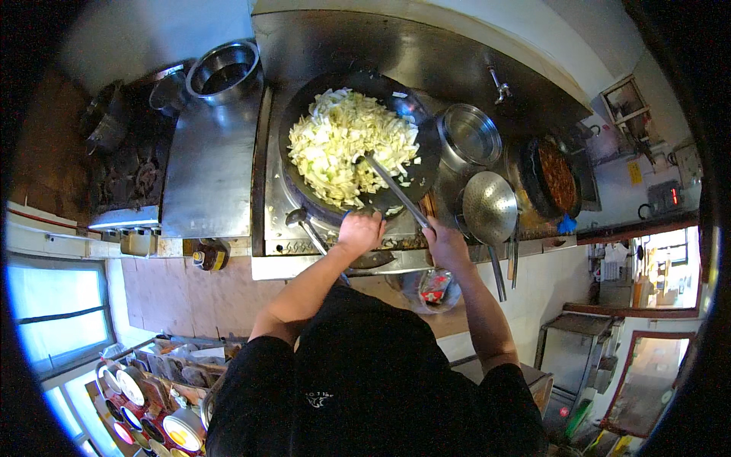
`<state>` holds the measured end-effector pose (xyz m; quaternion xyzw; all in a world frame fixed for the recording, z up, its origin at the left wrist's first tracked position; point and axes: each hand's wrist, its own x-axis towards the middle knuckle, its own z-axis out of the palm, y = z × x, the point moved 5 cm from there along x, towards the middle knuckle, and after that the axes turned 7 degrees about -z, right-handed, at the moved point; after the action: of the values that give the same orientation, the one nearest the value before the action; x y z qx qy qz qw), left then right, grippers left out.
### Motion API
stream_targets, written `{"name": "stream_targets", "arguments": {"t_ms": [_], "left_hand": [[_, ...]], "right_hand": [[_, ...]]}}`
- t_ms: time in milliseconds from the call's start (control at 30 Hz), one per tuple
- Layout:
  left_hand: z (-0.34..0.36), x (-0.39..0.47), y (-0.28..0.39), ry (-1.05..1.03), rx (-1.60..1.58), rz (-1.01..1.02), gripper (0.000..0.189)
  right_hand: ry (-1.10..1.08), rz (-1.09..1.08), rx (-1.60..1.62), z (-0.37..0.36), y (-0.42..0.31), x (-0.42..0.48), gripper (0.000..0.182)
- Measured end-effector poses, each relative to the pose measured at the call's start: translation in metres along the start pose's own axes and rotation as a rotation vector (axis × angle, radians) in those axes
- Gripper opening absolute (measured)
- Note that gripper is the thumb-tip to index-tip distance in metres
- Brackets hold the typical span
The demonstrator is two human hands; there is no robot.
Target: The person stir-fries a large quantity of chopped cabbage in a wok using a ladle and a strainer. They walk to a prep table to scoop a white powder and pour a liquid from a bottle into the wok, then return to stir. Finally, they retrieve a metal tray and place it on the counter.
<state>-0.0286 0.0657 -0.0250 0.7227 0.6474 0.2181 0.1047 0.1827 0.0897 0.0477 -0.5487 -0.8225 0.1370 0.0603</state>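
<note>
A large dark wok (420, 171) on the stove holds a heap of chopped pale green cabbage (348, 143). My right hand (445, 243) is closed around the handle of a long metal ladle (397, 191), whose head rests in the cabbage. At the wok's near rim, my left hand (362, 231) grips the wok's edge, seemingly with a cloth mostly hidden beneath the fingers. Another metal ladle (311, 231) lies on the stovetop, left of my left hand, its handle passing under my forearm.
Right of the wok stand a steel pot (471, 134), a perforated strainer (490, 208) with its handle over the stove's edge, and a pan of reddish-brown food (557, 177). A steel basin (223, 71) sits on the left counter (211, 171); a faucet (501, 91) projects from the backsplash.
</note>
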Motion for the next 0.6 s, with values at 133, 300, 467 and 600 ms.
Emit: {"name": "stream_targets", "arguments": {"t_ms": [133,300,467,600], "left_hand": [[0.003,-0.003,-0.008,0.032,0.014,-0.015,0.028],[0.007,-0.004,-0.011,0.038,-0.005,-0.03,0.028],[-0.005,-0.003,-0.003,-0.132,0.006,-0.086,0.032],[-0.001,0.0,-0.001,-0.156,-0.003,-0.061,0.031]], "right_hand": [[-0.11,0.034,0.031,-0.093,-0.017,-0.007,0.039],[0.012,-0.028,0.014,-0.132,-0.002,0.0,0.04],[0.224,-0.055,0.148,-0.068,0.008,0.079,0.036],[0.213,0.001,0.342,-0.011,-0.005,0.137,0.034]]}}
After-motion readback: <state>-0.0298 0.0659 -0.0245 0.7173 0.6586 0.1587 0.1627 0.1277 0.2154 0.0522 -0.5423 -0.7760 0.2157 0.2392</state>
